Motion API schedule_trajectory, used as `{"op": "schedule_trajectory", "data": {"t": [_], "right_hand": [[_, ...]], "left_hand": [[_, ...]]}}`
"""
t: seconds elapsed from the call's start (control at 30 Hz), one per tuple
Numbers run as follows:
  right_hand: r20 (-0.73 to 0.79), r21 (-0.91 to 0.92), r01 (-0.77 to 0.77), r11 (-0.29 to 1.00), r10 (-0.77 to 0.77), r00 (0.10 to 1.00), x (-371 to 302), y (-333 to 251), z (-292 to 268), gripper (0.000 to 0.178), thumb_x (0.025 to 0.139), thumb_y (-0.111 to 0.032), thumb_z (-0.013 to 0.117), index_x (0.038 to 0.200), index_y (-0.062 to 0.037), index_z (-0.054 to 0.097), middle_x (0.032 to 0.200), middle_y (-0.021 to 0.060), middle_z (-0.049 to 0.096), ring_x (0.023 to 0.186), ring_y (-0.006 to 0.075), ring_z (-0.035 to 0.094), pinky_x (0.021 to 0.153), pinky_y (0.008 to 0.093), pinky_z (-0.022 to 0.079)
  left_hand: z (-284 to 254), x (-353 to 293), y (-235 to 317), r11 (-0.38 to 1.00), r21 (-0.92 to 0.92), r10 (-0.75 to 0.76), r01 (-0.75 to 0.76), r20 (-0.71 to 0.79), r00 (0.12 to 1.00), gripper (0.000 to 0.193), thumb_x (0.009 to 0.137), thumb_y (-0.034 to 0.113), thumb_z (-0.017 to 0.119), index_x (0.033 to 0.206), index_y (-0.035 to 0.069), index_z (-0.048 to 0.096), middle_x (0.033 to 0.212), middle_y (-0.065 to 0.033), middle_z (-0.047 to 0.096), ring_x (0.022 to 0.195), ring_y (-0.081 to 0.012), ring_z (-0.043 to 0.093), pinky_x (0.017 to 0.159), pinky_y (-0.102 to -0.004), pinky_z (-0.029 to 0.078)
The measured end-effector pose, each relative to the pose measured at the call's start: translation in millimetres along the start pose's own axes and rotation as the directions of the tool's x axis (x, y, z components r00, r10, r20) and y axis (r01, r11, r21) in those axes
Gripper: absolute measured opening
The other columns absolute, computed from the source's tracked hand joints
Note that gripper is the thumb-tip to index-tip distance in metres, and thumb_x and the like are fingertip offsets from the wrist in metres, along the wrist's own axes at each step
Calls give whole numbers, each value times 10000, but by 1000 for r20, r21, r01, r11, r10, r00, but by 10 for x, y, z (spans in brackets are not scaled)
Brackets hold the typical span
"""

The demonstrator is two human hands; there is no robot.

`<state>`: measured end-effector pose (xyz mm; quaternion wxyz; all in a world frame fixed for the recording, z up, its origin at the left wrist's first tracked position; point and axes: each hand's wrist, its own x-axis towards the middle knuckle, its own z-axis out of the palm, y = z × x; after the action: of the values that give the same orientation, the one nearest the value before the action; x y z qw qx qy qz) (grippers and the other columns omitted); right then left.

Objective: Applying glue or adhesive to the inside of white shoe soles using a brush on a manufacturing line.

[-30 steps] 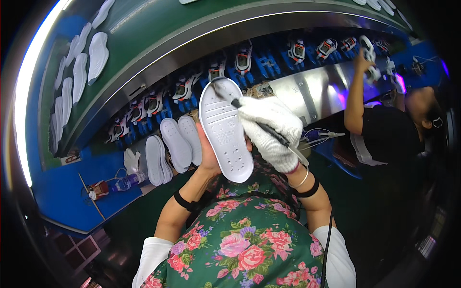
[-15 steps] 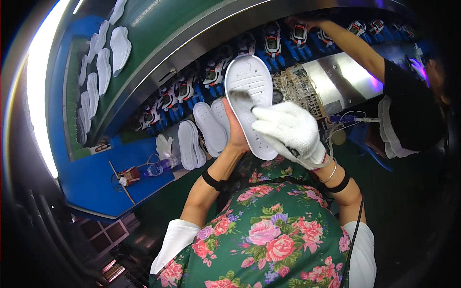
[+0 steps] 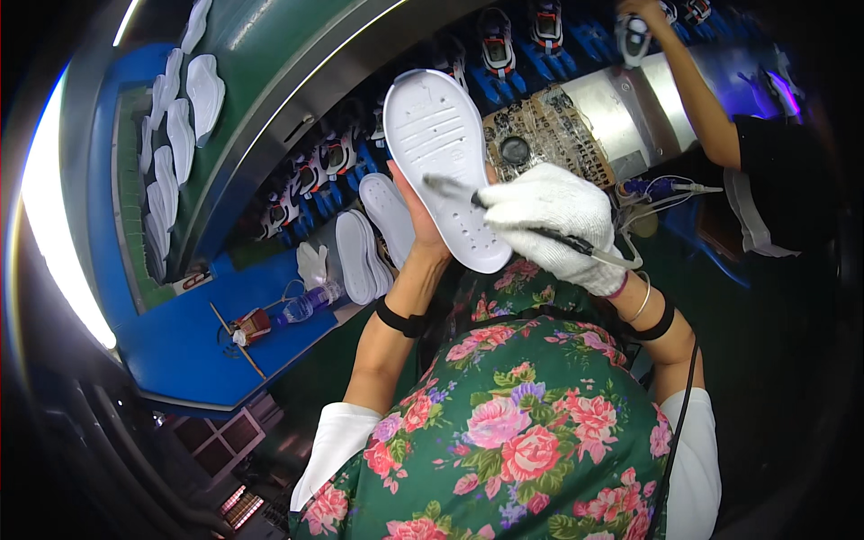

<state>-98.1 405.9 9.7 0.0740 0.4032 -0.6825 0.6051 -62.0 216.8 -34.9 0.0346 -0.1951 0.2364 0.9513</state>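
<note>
My bare left hand holds a white shoe sole from its left edge and underneath. The sole's inner face is turned up, showing ridges at the broad end and small holes at the narrow end. On my right hand is a white knitted glove. Its fingers are closed round a dark-handled brush, from which a pale tube runs. The brush's blurred bristles lie over the middle of the sole. Just left of my left forearm, more white soles stand stacked on the bench.
A co-worker's arm reaches in at upper right, a shoe in its hand. Shoes line blue holders behind. A tape-wrapped section lies ahead. The blue bench bears a bottle; soles fill the left conveyor.
The sole has shifted up and left in the picture, and the brush now lies nearer its narrow end. The co-worker's hand has moved right from the shoe row, carrying a shoe.
</note>
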Motion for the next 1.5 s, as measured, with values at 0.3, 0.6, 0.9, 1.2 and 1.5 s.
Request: {"op": "schedule_trajectory", "data": {"t": [0.3,0.6,0.9,1.2,1.5], "right_hand": [[52,128,-33,991,26,998,-162,-57,52,225,742,-44,790,962,-87,773,1050,119,759,855,261,711,741,356,557],[183,213,-131,968,92,979,-254,-167,137,197,750,-24,781,941,-73,771,996,111,757,838,280,708,725,359,558],[252,58,78,995,-90,963,-262,-64,273,270,701,-42,768,965,-83,735,1069,110,732,831,272,688,700,374,565],[138,195,-218,956,194,971,-144,-217,258,116,789,-96,807,901,-93,778,921,93,760,803,233,709,703,351,566],[-48,150,-289,946,299,953,-18,35,40,195,787,-44,774,983,-42,770,1001,113,758,915,252,696,817,352,546]], "left_hand": [[-180,105,58,993,-31,-100,114,295,950,1077,776,974,260,1316,77,513,981,-165,629,808,-322,631,685,-450,542],[-332,200,254,994,28,-112,109,361,926,1120,777,971,247,1383,63,495,968,-155,633,789,-306,634,667,-432,531],[-416,437,362,940,174,-341,293,442,830,1125,790,953,239,1431,60,479,1004,-223,664,785,-340,701,610,-417,583],[-534,626,376,922,77,-378,379,384,842,814,987,695,323,1505,76,425,1314,-217,606,1144,-361,631,941,-510,540],[-849,95,3,968,139,-232,209,177,956,519,1082,335,383,1537,88,375,1488,-160,497,1373,-327,476,1192,-519,347]]}}
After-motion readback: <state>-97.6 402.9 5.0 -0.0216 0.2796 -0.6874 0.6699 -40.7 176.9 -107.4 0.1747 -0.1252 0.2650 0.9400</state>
